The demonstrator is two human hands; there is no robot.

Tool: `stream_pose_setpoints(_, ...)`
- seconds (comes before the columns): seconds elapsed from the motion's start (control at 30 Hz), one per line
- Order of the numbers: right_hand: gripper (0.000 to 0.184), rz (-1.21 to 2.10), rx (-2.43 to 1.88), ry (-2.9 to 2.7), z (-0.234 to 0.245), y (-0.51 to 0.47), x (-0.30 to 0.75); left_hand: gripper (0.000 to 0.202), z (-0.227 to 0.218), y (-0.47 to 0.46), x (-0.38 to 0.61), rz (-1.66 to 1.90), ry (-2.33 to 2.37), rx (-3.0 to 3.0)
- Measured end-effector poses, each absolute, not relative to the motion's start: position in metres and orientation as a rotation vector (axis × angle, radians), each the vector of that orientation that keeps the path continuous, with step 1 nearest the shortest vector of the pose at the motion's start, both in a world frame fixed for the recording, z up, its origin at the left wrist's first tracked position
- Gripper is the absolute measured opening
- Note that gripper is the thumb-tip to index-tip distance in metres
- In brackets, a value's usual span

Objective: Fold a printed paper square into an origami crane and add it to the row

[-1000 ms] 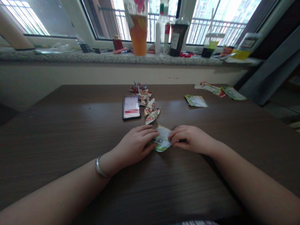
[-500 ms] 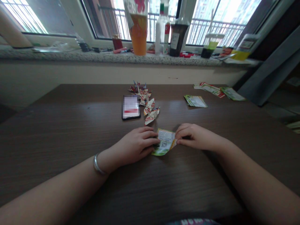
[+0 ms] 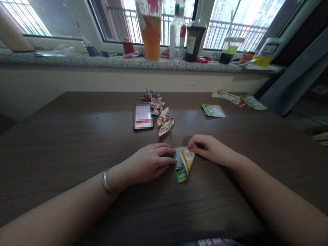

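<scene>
A small printed paper (image 3: 183, 163), folded into a narrow kite shape with green, yellow and red print, lies on the dark wooden table (image 3: 77, 143) between my hands. My left hand (image 3: 150, 164), a silver bangle on its wrist, rests flat with its fingertips pressing the paper's left edge. My right hand (image 3: 207, 149) has its fingers curled and pinches the paper's upper right corner.
A row of folded paper cranes (image 3: 160, 111) lies beyond my hands beside a black phone (image 3: 143, 117). Stacks of printed sheets (image 3: 213, 110) sit at the right. The windowsill (image 3: 115, 62) holds cups, a bottle and pens.
The paper has been folded narrower: a flap came over from the right, so the red and yellow side now shows. My right hand shifted slightly left with it.
</scene>
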State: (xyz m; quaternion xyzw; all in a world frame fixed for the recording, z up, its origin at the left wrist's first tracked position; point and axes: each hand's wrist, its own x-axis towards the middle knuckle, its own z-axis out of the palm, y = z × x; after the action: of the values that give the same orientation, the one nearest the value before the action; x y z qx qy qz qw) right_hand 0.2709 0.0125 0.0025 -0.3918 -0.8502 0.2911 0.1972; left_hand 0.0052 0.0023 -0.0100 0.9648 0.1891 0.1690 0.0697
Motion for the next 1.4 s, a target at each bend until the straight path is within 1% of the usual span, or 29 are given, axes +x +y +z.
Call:
stream_pose_setpoints(0.33, 0.017, 0.616, -1.034, -2.366, -0.014, 0.016, 0.264, 0.030, -0.011, 0.004, 0.004, 0.491, 0.607, 2.899)
stream_pose_setpoints(0.57, 0.020, 0.548, -0.979, -2.432, -0.013, 0.016, 0.265, 0.031, -0.010, 0.003, 0.005, 0.462, 0.619, 2.893)
stream_pose_setpoints(0.83, 0.021, 0.473, -0.945, -2.517, -0.013, 0.015, 0.263, 0.027, -0.013, 0.002, 0.007, 0.484, 0.765, 2.795)
stream_pose_setpoints(1.03, 0.023, 0.374, -0.995, -2.537, -0.014, 0.014, 0.259, 0.042, -0.015, 0.000, 0.007, 0.465, 0.772, 2.840)
stream_pose_setpoints(1.2, 0.023, 0.302, -1.015, -2.558, -0.017, 0.015, 0.257, 0.034, -0.017, 0.000, 0.007, 0.432, 0.768, 2.900)
stream_pose_setpoints(1.4, 0.023, 0.249, -0.999, -2.572, -0.017, 0.014, 0.254, 0.031, -0.020, 0.001, 0.005, 0.437, 0.780, 2.882)
